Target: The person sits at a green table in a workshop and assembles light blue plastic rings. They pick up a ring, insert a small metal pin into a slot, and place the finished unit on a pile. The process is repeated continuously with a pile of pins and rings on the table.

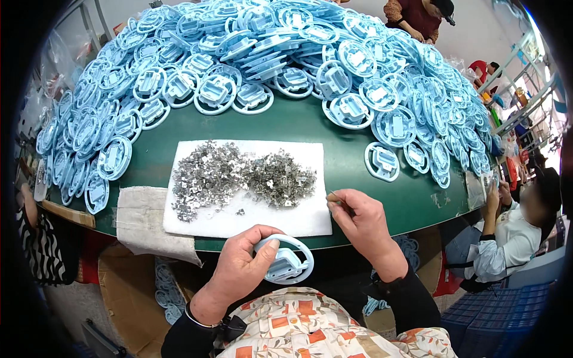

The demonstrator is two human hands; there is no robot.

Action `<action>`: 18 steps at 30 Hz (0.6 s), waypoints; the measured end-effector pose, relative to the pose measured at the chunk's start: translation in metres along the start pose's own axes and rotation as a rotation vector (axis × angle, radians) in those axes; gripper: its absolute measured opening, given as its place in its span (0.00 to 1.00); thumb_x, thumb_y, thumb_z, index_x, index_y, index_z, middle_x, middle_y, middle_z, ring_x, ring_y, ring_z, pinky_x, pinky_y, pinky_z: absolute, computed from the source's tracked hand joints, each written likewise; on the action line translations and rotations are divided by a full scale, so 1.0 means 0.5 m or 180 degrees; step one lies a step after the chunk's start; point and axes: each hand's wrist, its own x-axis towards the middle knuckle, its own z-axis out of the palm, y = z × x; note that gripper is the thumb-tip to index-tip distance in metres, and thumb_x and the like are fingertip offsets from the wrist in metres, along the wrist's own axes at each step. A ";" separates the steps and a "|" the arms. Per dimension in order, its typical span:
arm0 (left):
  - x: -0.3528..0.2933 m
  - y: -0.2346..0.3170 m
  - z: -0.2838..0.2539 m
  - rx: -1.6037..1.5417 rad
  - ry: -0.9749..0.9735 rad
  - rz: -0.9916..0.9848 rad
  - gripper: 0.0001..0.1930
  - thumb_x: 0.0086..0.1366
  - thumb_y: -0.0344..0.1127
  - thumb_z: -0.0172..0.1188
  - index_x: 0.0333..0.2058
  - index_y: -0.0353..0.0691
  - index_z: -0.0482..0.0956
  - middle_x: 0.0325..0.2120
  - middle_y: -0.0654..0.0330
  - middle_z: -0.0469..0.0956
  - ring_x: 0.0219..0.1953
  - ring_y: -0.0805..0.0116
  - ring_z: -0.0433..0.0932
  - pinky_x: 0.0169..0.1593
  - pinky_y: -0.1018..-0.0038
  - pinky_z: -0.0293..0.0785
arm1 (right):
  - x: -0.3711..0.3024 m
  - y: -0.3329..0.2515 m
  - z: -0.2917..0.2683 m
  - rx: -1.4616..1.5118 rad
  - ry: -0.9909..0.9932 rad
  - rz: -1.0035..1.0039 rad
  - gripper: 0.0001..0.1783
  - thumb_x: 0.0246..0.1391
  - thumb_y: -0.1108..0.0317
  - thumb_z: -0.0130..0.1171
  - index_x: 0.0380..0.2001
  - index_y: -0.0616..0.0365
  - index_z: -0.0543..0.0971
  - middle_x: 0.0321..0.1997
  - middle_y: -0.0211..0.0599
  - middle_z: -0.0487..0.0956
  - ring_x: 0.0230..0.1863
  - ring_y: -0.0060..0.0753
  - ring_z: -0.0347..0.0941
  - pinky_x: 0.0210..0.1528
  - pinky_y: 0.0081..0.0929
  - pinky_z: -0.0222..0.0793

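My left hand (246, 262) grips a light blue plastic toy steering wheel (303, 262) by its left rim, thumb on top, just in front of the table edge. To the right, my right hand (361, 224) is closed in a pinch beside the corner of the white foam sheet (253, 228). A thin dark sliver shows at its fingertips, too small to name. On the sheet lie two heaps of small metal clips, a left heap (206, 176) and a darker right heap (280, 179). One stray clip (240, 212) lies in front of them.
A huge pile of the same blue wheels (256, 53) covers the back and sides of the green table (286, 122). A folded cloth (143, 218) hangs over the front edge. Cardboard boxes (128, 292) stand below. A co-worker (507, 232) sits at right, others farther back.
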 end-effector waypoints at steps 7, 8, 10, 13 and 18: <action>0.006 -0.018 -0.011 -0.0096 0.0005 -0.0044 0.12 0.72 0.33 0.55 0.46 0.30 0.79 0.32 0.63 0.82 0.34 0.83 0.76 0.38 0.81 0.75 | 0.043 0.017 0.037 -0.0623 -0.0154 -0.0148 0.07 0.52 0.75 0.64 0.35 0.56 0.82 0.29 0.37 0.79 0.27 0.43 0.78 0.30 0.34 0.74; 0.007 -0.018 -0.012 -0.0078 -0.0014 -0.0031 0.12 0.72 0.33 0.55 0.46 0.30 0.79 0.32 0.63 0.82 0.34 0.83 0.76 0.38 0.81 0.75 | 0.045 0.021 0.034 -0.0637 -0.0141 -0.0133 0.06 0.52 0.74 0.64 0.35 0.56 0.81 0.29 0.37 0.80 0.27 0.43 0.78 0.30 0.34 0.74; 0.007 -0.012 -0.013 -0.0029 -0.0019 -0.0008 0.12 0.72 0.33 0.56 0.45 0.30 0.79 0.32 0.62 0.82 0.34 0.82 0.76 0.38 0.80 0.75 | 0.046 0.025 0.028 -0.0545 -0.0165 -0.0065 0.07 0.52 0.74 0.65 0.35 0.56 0.81 0.30 0.37 0.80 0.27 0.42 0.79 0.30 0.34 0.74; 0.010 -0.011 -0.011 -0.0048 -0.0051 0.0043 0.12 0.71 0.34 0.56 0.45 0.30 0.79 0.32 0.62 0.82 0.33 0.82 0.76 0.38 0.80 0.75 | 0.043 0.023 0.021 -0.0315 -0.0208 0.0071 0.07 0.51 0.74 0.65 0.35 0.56 0.81 0.31 0.37 0.81 0.28 0.42 0.79 0.30 0.33 0.74; 0.015 -0.006 -0.011 0.0061 -0.0035 -0.0009 0.12 0.71 0.34 0.56 0.45 0.29 0.79 0.31 0.62 0.82 0.33 0.82 0.76 0.38 0.80 0.75 | 0.055 0.024 0.028 -0.0490 -0.0261 -0.0154 0.06 0.51 0.74 0.65 0.34 0.57 0.81 0.31 0.37 0.81 0.27 0.40 0.80 0.30 0.32 0.74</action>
